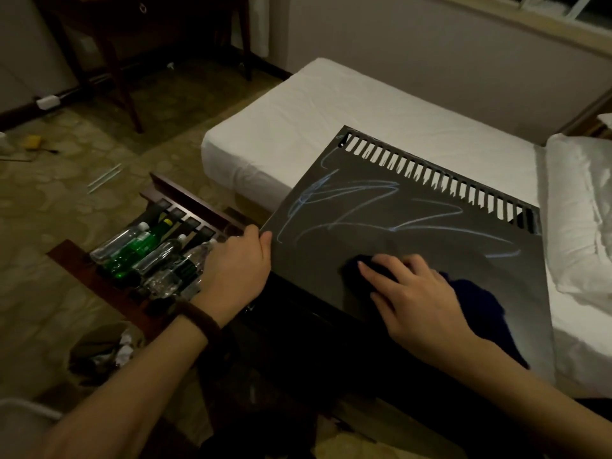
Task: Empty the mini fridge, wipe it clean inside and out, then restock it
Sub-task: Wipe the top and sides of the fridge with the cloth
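Observation:
The mini fridge (pixel 430 193) is a dark grey box seen from above, with a row of vent slots along its far edge and light blue scribbles across its top. My right hand (pixel 407 293) lies flat, fingers spread, pressing a dark blue cloth (pixel 477 303) onto the top near its front. My left hand (pixel 238 263) grips the fridge's left front corner, thumb on the top edge. Several bottles (pixel 149 256), clear ones and a green one, lie on a dark wooden rack (pixel 185 200) on the floor to the left.
A white bed (pixel 331 104) stands just behind and right of the fridge, with a pillow (pixel 583 207) at the right. A small bin with crumpled paper (pixel 106 349) sits on the patterned carpet at lower left. A dark wooden table (pixel 126 44) is at the far left.

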The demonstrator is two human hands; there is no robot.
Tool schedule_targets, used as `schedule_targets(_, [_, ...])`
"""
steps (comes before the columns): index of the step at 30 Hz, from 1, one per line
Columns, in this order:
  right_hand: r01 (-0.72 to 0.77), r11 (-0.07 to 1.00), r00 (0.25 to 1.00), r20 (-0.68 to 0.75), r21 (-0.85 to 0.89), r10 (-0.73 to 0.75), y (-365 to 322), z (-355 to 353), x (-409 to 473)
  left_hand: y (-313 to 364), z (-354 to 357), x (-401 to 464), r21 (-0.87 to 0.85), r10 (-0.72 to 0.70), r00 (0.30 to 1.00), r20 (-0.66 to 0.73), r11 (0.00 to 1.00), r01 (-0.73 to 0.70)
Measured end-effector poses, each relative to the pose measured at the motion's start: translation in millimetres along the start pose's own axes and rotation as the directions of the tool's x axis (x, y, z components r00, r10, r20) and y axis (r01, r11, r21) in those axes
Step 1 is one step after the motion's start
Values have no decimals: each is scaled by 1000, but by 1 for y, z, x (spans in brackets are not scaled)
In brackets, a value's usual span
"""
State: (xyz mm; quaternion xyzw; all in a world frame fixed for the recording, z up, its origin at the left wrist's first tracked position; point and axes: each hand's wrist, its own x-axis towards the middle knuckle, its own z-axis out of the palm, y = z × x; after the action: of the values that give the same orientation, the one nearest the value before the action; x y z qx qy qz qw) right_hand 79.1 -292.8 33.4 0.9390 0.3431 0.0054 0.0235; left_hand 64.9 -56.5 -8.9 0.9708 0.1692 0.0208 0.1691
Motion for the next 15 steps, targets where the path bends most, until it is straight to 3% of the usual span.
schedule_targets(6, [4,997,995,-102,75,3,-74,4,93,-4,-2,0,-28,22,1000,-15,999,-22])
schedule_targets(12, [131,989,990,-51,66,-128,-46,2,49,-4,-4,-1,-135,7,1000,-5,991,-7])
schedule_targets(15, [97,994,991,-92,53,-92,-42,4,35,-4,-3,-2,-146,5,1000,-16,989,-7])
